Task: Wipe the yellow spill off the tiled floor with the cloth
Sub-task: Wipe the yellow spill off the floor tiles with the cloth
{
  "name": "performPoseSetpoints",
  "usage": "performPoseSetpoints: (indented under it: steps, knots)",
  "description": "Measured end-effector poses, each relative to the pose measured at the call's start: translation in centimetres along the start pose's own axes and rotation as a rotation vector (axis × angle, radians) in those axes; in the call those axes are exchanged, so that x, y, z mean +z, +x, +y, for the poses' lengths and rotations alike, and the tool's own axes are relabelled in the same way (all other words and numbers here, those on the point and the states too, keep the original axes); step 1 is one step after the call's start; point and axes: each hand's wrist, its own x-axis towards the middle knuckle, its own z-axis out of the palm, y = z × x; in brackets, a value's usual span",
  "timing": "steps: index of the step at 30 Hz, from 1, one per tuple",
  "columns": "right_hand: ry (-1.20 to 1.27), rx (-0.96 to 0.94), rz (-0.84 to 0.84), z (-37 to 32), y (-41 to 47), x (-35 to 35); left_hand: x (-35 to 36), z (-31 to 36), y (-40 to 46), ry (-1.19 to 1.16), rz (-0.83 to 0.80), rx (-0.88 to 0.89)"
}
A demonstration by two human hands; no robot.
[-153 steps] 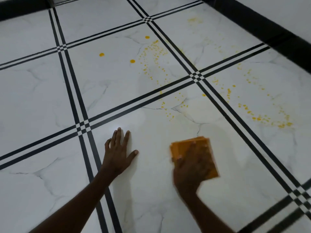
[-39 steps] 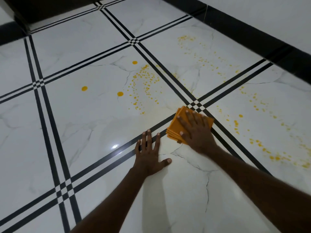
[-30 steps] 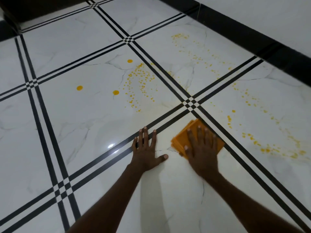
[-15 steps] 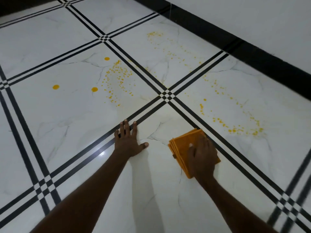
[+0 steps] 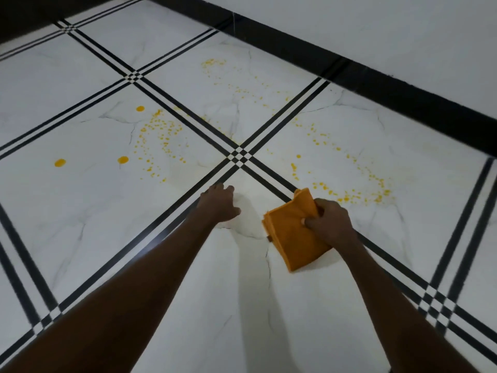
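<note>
A folded orange cloth [image 5: 291,238] is pinched at its far edge by my right hand [image 5: 329,222], and that edge is lifted off the white tiled floor [image 5: 80,211]. My left hand [image 5: 219,201] presses on the floor just left of the cloth, fingers curled forward, holding nothing. Yellow spill droplets [image 5: 158,141] speckle the tile beyond my left hand, with three bigger drops [image 5: 123,159] further left. Another curved trail of yellow drops [image 5: 357,195] lies right beyond the cloth, and fainter specks [image 5: 215,63] sit on the far tile.
Black triple grout lines cross at a checkered junction [image 5: 240,155] just ahead of my hands. A black skirting band [image 5: 376,87] and white wall [image 5: 376,28] run along the right and back. Another junction [image 5: 433,300] lies near my right forearm.
My right hand went from lying flat on the cloth to pinching it and raising its far edge. My left hand's fingers curled. The view shifted, so the spill sits closer to the centre.
</note>
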Motion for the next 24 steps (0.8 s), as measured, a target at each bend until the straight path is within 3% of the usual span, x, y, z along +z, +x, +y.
performPoseSetpoints:
  steps: [3, 5, 9, 13, 18, 20, 24]
  knots:
    - [-0.166, -0.104, 0.231, -1.1, -1.2, -3.0, 0.4, 0.6, 0.6, -0.033, -0.004, -0.010]
    - [-0.202, -0.178, 0.283, -1.4, -2.0, -3.2, 1.0, 1.2, 0.9, -0.043, 0.017, -0.017]
    - [-0.185, -0.376, 0.200, 0.8, -1.8, 1.1, 2.6, 2.4, 1.2, -0.066, 0.093, -0.034]
    - [-0.510, -0.323, 0.162, 5.7, 1.4, 6.0, 4.5, 3.1, 1.2, -0.051, 0.219, -0.002]
    - [-0.595, -0.479, 0.147, 9.2, 6.1, 4.9, 6.7, 4.8, 2.3, 0.035, 0.255, 0.108]
    - [-0.581, -0.312, 0.286, 11.8, 6.6, 3.1, 7.8, 5.5, 3.1, 0.019, 0.253, 0.119]
    - [-0.307, 0.348, 0.697, 16.1, 1.6, 2.8, 9.4, 6.7, 3.6, -0.029, 0.378, 0.084]
